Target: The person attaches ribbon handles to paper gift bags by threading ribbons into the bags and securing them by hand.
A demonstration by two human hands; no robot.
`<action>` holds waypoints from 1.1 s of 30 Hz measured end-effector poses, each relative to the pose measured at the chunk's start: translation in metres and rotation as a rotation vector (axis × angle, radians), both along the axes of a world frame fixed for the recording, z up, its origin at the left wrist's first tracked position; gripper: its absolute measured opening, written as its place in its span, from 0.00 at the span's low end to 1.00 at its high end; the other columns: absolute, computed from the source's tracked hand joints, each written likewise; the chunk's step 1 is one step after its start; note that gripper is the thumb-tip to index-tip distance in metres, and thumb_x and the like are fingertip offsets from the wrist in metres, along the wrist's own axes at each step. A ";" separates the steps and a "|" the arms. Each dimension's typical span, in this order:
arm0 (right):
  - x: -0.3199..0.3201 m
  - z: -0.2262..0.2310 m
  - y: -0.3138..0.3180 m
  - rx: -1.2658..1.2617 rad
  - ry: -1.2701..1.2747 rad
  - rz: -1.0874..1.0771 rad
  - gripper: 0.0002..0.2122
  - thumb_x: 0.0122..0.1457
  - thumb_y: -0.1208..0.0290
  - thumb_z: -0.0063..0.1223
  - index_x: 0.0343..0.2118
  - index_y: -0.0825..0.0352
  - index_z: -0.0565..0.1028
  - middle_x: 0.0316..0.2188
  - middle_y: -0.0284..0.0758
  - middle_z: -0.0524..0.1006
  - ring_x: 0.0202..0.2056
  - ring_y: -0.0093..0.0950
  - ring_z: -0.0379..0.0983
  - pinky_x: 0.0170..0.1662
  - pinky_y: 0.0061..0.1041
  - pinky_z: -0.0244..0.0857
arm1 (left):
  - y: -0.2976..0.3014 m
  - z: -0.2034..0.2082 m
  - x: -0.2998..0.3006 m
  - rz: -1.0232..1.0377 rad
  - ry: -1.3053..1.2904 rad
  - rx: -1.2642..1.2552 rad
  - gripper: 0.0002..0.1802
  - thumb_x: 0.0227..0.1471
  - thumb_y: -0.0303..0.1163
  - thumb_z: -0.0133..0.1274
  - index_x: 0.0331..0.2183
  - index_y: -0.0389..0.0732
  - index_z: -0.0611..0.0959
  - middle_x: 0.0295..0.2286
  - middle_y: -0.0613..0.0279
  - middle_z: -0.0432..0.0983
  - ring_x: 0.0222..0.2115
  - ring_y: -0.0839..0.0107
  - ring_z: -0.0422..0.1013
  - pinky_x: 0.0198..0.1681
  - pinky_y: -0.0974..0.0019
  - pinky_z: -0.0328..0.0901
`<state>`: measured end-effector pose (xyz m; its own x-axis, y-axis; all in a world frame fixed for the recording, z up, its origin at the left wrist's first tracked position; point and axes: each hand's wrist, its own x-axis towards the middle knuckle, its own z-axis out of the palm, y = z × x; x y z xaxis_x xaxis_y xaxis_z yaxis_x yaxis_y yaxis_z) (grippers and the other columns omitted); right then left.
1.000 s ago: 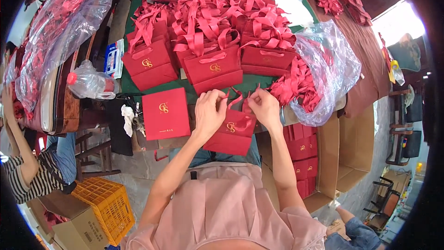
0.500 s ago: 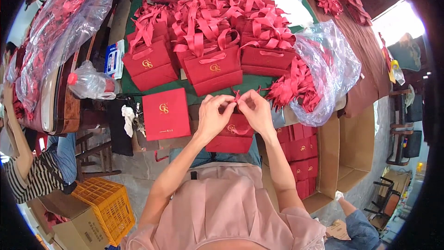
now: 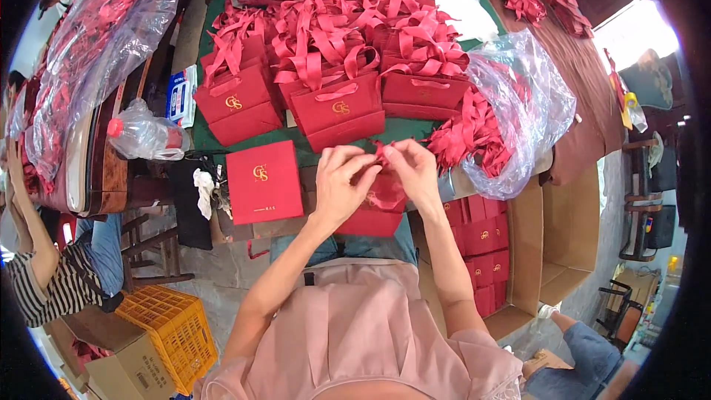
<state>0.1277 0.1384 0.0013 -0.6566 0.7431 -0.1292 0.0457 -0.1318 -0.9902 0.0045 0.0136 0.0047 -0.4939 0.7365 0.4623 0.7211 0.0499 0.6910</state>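
Observation:
A small red paper gift bag (image 3: 372,221) with a gold emblem hangs upright in front of me at the table's edge. Above its top, my left hand (image 3: 341,187) and my right hand (image 3: 416,179) pinch the red ribbon (image 3: 383,152) between thumbs and fingertips, close together. Part of the bag is hidden behind my fingers. To the left of my left hand lies a flat red box (image 3: 264,196) with a gold emblem. Beyond my hands stand rows of red gift bags (image 3: 341,110) with loose ribbon handles. Near my right hand is a bunch of red ribbons (image 3: 474,133).
A clear plastic bag (image 3: 544,96) spills ribbons at the right. Below it, an open cardboard carton (image 3: 524,252) holds stacked red boxes (image 3: 485,237). At left are a plastic bottle (image 3: 144,130), a yellow crate (image 3: 174,326) and a seated person in a striped shirt (image 3: 63,281).
My fingertips have shifted slightly around the ribbon, the right hand turning a little. The gift bag has risen a bit below them. Both hands still pinch the ribbon.

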 end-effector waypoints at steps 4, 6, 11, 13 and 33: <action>0.006 0.000 0.022 -0.106 0.152 -0.198 0.05 0.64 0.69 0.58 0.32 0.63 0.77 0.25 0.22 0.76 0.25 0.11 0.69 0.32 0.14 0.64 | -0.022 -0.006 -0.007 -0.046 -0.537 -0.097 0.41 0.46 0.37 0.69 0.58 0.36 0.68 0.43 0.48 0.78 0.47 0.54 0.74 0.52 0.55 0.68; 0.006 -0.003 0.028 -0.142 0.126 -0.246 0.05 0.64 0.69 0.57 0.33 0.63 0.78 0.23 0.21 0.75 0.24 0.11 0.67 0.30 0.13 0.59 | -0.031 -0.007 -0.007 -0.198 -0.851 -0.113 0.41 0.46 0.36 0.69 0.57 0.35 0.68 0.47 0.48 0.78 0.47 0.59 0.76 0.52 0.61 0.69; 0.004 -0.014 0.039 0.038 -0.013 -0.255 0.07 0.64 0.68 0.58 0.32 0.65 0.78 0.24 0.20 0.73 0.25 0.10 0.64 0.30 0.14 0.57 | -0.042 0.011 0.005 -0.259 -0.648 -0.250 0.32 0.47 0.30 0.66 0.53 0.38 0.72 0.41 0.48 0.81 0.45 0.56 0.78 0.48 0.58 0.70; -0.003 -0.010 0.049 0.206 0.030 -0.379 0.08 0.63 0.69 0.59 0.34 0.68 0.78 0.24 0.19 0.72 0.26 0.10 0.63 0.30 0.14 0.57 | -0.049 0.023 0.007 -0.260 -0.615 -0.281 0.30 0.48 0.30 0.65 0.51 0.39 0.73 0.40 0.48 0.81 0.44 0.52 0.78 0.47 0.56 0.71; 0.033 -0.004 0.019 0.327 -0.064 -0.276 0.07 0.65 0.72 0.54 0.42 0.68 0.79 0.30 0.23 0.77 0.30 0.12 0.69 0.35 0.14 0.64 | -0.098 0.045 -0.165 0.137 -0.672 0.476 0.19 0.59 0.20 0.54 0.51 0.37 0.73 0.48 0.63 0.73 0.49 0.75 0.69 0.55 0.68 0.62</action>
<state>0.1604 0.1570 -0.0030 -0.4259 0.8982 0.1088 0.1150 0.1730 -0.9782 -0.1604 -0.0839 0.0494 -0.8464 0.4505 0.2840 0.1567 -0.2990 0.9413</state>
